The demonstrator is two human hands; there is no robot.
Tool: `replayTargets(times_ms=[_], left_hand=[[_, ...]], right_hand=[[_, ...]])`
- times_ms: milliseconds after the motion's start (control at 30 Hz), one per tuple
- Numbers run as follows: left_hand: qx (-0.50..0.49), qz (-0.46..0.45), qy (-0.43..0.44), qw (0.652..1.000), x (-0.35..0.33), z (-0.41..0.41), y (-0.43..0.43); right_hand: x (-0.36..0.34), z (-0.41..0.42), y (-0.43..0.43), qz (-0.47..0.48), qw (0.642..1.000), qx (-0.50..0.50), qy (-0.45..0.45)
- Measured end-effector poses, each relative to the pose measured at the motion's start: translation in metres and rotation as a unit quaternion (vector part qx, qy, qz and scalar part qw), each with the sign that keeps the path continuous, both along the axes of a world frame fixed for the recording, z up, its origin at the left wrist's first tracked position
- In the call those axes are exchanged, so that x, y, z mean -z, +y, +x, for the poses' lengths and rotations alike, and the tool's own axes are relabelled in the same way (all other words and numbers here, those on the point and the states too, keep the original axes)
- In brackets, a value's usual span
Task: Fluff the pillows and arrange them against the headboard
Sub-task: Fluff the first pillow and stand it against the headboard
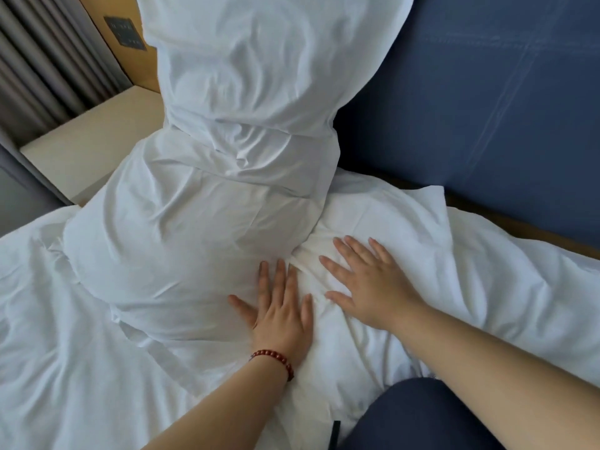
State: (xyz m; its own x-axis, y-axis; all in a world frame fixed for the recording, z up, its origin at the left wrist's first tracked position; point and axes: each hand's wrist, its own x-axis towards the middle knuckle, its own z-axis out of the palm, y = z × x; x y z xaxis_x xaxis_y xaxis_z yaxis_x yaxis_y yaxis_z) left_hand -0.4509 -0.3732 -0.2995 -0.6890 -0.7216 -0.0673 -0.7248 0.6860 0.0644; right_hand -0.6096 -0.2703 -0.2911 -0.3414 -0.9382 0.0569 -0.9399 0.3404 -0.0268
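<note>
Two white pillows lean at the left end of the blue padded headboard. The upper pillow stands upright above the lower pillow, which slopes down toward me. My left hand, with a red bead bracelet at the wrist, lies flat with spread fingers on the lower pillow's near right edge. My right hand presses flat on a third white pillow that lies low on the bed to the right of the stack.
Rumpled white bedding covers the mattress around me. A beige nightstand sits left of the pillows, with grey curtains and a wall switch panel behind it. My dark blue trouser knee rests at the bottom.
</note>
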Motion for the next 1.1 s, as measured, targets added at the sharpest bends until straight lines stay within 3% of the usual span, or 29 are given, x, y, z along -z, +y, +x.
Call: replayTargets(times_ms=[433, 700, 767, 900, 1100], left_hand=[[-0.054, -0.067, -0.017, 0.996, 0.037, -0.01, -0.003], [-0.075, -0.101, -0.047, 0.991, 0.018, -0.016, 0.011], [-0.12, -0.079, -0.056, 0.988, 0.01, -0.019, 0.02], [-0.233, 0.048, -0.015, 0.971, -0.005, -0.033, 0.065], [-0.23, 0.165, 0.018, 0.959, -0.024, -0.013, 0.173]], right_hand=[[0.04, -0.013, 0.003, -0.097, 0.989, -0.071, -0.084], [0.034, -0.017, 0.011, -0.076, 0.987, -0.091, -0.11], [0.028, -0.019, 0.018, -0.047, 0.987, -0.108, -0.112], [0.013, -0.029, 0.053, 0.037, 0.979, -0.158, -0.122], [-0.009, -0.046, 0.127, 0.138, 0.964, -0.181, -0.134]])
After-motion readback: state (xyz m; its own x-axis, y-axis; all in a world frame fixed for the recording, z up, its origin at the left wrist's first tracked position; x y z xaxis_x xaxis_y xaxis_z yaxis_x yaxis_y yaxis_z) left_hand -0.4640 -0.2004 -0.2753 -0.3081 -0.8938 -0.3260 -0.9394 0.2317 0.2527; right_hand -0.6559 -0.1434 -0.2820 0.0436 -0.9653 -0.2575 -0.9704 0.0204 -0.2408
